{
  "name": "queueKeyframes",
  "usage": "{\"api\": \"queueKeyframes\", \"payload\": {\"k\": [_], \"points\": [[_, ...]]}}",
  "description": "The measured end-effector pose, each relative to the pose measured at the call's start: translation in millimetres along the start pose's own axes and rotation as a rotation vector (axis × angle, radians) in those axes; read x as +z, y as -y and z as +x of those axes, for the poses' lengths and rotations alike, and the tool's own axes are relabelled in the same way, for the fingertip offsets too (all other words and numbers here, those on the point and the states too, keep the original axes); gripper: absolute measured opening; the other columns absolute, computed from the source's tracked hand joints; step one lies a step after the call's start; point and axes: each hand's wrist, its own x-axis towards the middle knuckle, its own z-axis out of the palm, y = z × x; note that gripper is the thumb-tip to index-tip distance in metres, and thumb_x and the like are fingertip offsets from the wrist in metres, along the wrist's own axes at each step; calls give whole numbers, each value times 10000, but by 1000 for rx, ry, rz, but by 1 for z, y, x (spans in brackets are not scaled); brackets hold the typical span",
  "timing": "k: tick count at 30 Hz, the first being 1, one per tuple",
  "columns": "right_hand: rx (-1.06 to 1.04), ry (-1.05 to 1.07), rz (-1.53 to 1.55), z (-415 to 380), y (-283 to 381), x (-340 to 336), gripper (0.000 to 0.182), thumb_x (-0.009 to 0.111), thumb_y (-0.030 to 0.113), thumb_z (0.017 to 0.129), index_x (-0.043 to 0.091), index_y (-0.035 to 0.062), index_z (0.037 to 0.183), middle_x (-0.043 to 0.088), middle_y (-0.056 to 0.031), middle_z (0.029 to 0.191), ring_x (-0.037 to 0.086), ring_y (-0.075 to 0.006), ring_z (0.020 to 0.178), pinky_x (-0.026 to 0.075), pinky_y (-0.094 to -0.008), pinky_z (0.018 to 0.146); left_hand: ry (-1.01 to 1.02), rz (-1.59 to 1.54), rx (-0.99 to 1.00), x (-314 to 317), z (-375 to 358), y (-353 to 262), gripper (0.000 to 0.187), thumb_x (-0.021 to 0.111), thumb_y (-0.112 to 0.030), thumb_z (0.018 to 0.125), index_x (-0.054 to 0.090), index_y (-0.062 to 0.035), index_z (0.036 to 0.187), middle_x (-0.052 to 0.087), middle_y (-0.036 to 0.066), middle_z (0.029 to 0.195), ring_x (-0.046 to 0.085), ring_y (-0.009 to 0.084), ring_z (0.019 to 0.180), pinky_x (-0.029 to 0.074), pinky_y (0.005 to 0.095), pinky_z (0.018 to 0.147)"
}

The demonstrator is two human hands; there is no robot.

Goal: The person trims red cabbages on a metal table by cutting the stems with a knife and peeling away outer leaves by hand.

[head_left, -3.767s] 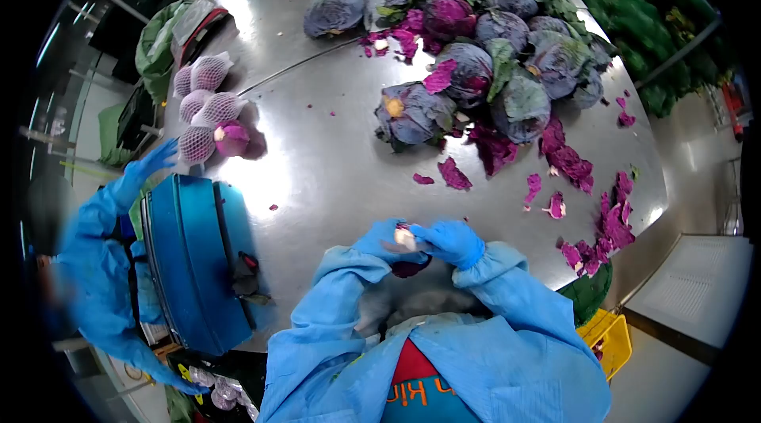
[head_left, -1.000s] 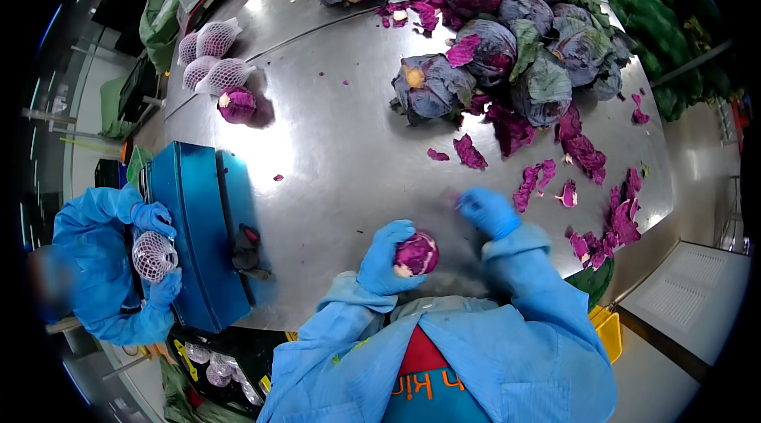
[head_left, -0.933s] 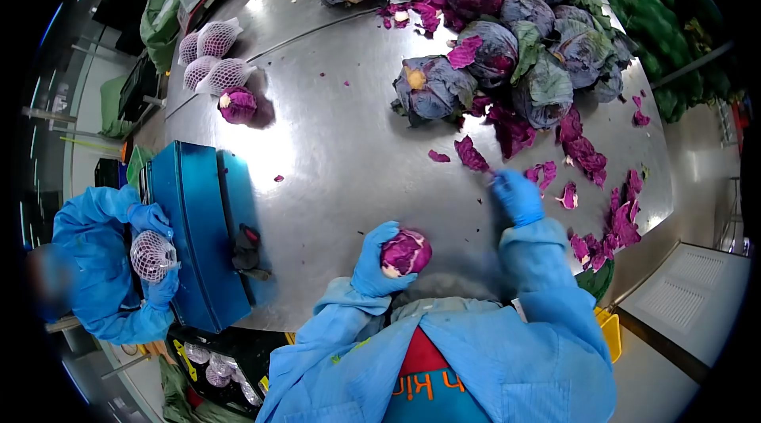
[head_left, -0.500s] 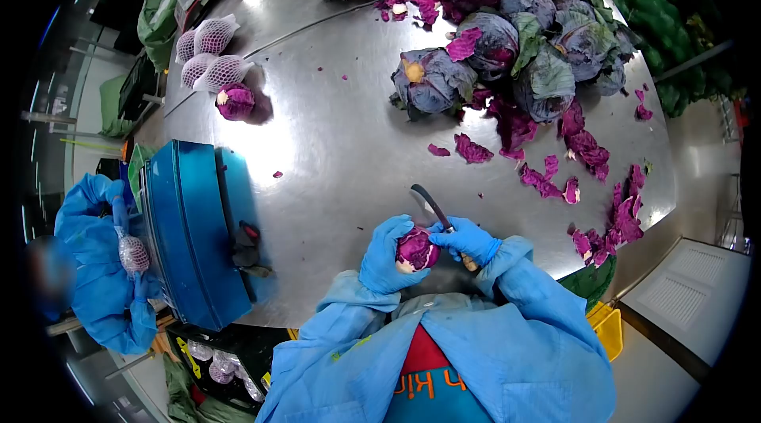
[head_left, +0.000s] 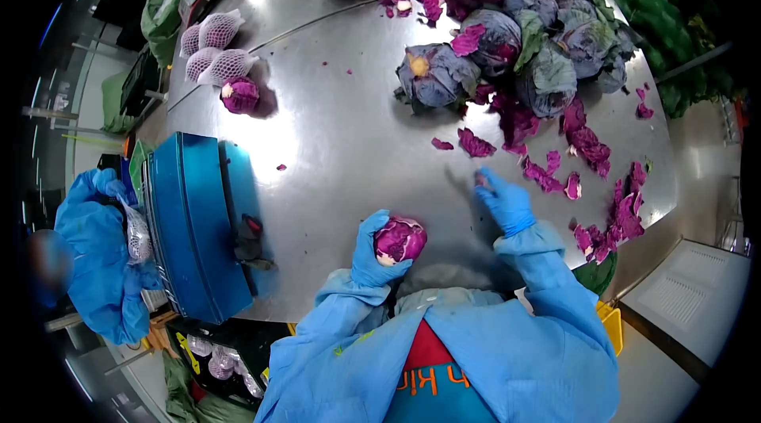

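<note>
One red cabbage [head_left: 401, 241] cupped in my left fingers [head_left: 369, 226] | right fingers' [head_left: 495, 183] grip unclear | loose cupping could drop it

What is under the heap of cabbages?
Loose purple leaves stick out from the near edge of the heap, on the metal table. Anything deeper underneath is covered, so I can't tell.

the left hand [head_left: 369, 255] held a cabbage [head_left: 401, 240] by the near edge of the worktop [head_left: 349, 153]; the right hand [head_left: 506, 201] hung farther in, something blurred at its fingertips. leaves [head_left: 627, 213] lay near the right edge, netted heads [head_left: 228, 65] by the left.
</note>
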Motion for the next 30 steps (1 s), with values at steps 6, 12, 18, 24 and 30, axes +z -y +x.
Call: {"api": "queueKeyframes", "payload": {"k": [6,12,18,24,30], "points": [[-297,416,585,-6,46,-11,410,700,286,827,615,155,1205,620,-99,1056,636,-254,915,513,-335,760,188,242,74,2,21,-15,976,902,-343,536,392,-15,1302,428,172,1286,452,327,1201,377,407,1036],[-474,516,482,-23,55,18,513,784,348,737,595,93,1140,557,-87,1085,607,-226,868,496,-305,737,411,280,80,-10,33,-14,1100,920,-421,488,348,-25,1339,382,171,1316,405,326,1236,350,408,1051],[-459,595,405,-16,53,6,493,753,394,748,570,75,1075,562,-115,1022,610,-294,891,500,-363,764,436,258,112,1,38,-9,1095,919,-409,488,347,-33,1342,381,173,1315,408,331,1226,353,412,1047],[-522,555,327,-19,53,7,474,741,386,761,563,90,1086,565,-106,1019,613,-316,876,504,-377,738,476,316,154,0,44,-11,1060,910,-419,485,382,-36,1320,402,186,1302,422,343,1208,359,430,1030],[-642,611,407,-12,49,10,374,722,338,789,583,90,1031,593,-118,921,616,-338,821,509,-381,706,539,460,208,3,53,-18,1003,899,-413,500,415,-35,1293,442,190,1265,446,349,1181,365,435,1014]]}}
